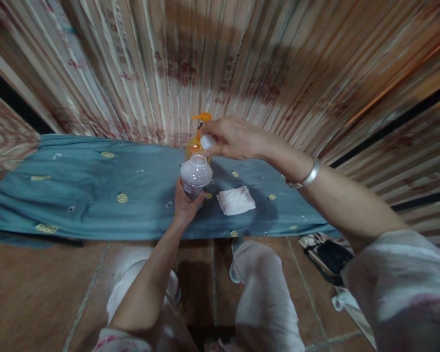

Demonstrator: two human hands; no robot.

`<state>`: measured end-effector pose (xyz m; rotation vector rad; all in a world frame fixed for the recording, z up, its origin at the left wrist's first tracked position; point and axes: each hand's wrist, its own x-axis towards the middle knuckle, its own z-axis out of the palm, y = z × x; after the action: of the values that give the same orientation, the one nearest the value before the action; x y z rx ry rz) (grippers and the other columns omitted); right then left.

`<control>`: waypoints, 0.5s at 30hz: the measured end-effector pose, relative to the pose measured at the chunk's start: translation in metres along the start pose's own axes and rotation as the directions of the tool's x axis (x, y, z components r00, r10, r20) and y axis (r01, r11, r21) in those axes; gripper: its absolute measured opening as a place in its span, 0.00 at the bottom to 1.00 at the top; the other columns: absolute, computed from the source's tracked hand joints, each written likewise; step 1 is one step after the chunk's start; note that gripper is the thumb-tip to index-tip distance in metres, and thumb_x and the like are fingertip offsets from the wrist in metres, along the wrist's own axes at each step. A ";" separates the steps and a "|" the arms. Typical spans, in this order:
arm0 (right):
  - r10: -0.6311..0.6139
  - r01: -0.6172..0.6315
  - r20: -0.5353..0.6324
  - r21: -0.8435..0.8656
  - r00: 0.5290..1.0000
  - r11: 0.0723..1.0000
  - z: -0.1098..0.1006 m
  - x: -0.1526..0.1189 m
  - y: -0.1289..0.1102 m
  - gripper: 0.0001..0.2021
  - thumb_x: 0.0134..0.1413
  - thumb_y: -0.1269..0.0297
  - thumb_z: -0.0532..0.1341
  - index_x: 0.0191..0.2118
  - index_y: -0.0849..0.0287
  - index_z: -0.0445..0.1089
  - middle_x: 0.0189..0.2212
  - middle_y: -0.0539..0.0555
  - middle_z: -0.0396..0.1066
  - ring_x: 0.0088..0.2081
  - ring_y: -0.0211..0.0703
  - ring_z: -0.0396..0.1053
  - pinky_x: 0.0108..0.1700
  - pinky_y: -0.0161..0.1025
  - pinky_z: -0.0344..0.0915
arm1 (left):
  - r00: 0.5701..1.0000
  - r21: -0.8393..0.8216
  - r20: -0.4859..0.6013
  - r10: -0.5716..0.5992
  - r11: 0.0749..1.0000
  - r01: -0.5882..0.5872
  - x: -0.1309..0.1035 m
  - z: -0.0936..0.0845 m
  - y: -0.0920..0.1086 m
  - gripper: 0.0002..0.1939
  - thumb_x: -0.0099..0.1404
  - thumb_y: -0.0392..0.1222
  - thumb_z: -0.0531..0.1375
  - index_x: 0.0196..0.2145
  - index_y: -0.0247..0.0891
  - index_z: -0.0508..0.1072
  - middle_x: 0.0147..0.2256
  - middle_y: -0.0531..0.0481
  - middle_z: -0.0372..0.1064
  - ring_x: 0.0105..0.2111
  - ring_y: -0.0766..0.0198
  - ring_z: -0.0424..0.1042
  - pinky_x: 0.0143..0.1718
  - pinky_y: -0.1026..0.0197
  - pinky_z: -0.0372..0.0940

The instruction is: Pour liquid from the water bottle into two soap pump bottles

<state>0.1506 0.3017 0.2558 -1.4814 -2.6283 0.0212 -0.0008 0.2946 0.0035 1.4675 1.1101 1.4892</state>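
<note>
Someone holds a pale, round-shouldered bottle [196, 175] in one hand and a small white cap [207, 142] in the other.

From where I stand, the left hand [185, 204] is wrapped around the lower part of the bottle, fingers and thumb closed on its sides, keeping it above the blue cloth [84, 190]; the right hand [234, 138] pinches the cap between thumb and fingers, just above the bottle's uncovered neck. The bottle looks milky, though I can't tell whether that is its wall or its contents. Right behind it stands an orange pump bottle [194, 145], its body amber and partly hidden, so its fill level is unclear. A folded white cloth [236, 201] lies near, to the right.
</note>
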 end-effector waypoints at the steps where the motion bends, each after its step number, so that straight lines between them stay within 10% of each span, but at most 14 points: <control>1: 0.030 -0.027 -0.054 0.063 0.998 0.998 0.005 -0.010 0.005 0.17 0.59 0.59 0.64 0.51 0.61 0.71 0.44 0.56 0.75 0.48 0.48 0.71 0.51 0.44 0.61 | 1.000 0.007 0.004 0.006 1.000 -0.006 0.000 0.000 0.000 0.41 0.48 0.44 0.73 0.57 0.40 0.62 0.56 0.38 0.69 0.55 0.48 0.72 0.59 0.44 0.66; 6: 0.340 -0.191 -0.222 0.504 0.914 0.842 0.083 -0.068 0.016 0.19 0.53 0.61 0.65 0.51 0.59 0.70 0.39 0.52 0.77 0.39 0.42 0.74 0.45 0.40 0.67 | 1.000 0.039 0.006 -0.005 0.999 0.004 -0.001 -0.002 0.003 0.41 0.48 0.41 0.73 0.57 0.41 0.62 0.56 0.38 0.70 0.56 0.46 0.71 0.59 0.42 0.65; 11: 0.567 -0.368 -0.013 0.748 0.824 0.552 0.187 -0.095 -0.008 0.17 0.49 0.60 0.68 0.45 0.56 0.71 0.34 0.51 0.77 0.36 0.44 0.76 0.42 0.41 0.71 | 1.000 0.053 0.013 -0.028 0.998 0.027 -0.002 -0.003 0.007 0.41 0.49 0.42 0.73 0.58 0.40 0.62 0.57 0.38 0.69 0.56 0.47 0.72 0.60 0.43 0.65; 15: 0.600 -0.422 0.015 0.725 0.800 0.545 0.226 -0.093 -0.027 0.18 0.51 0.60 0.67 0.49 0.53 0.72 0.41 0.54 0.79 0.39 0.46 0.77 0.47 0.45 0.73 | 0.999 0.055 0.011 -0.033 0.998 0.032 -0.003 -0.004 0.007 0.43 0.49 0.44 0.74 0.60 0.40 0.61 0.60 0.35 0.67 0.59 0.45 0.69 0.63 0.41 0.63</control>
<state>0.1493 0.2190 0.0238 -1.7168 -1.5708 0.7638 -0.0041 0.2892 0.0097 1.4868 1.1708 1.4357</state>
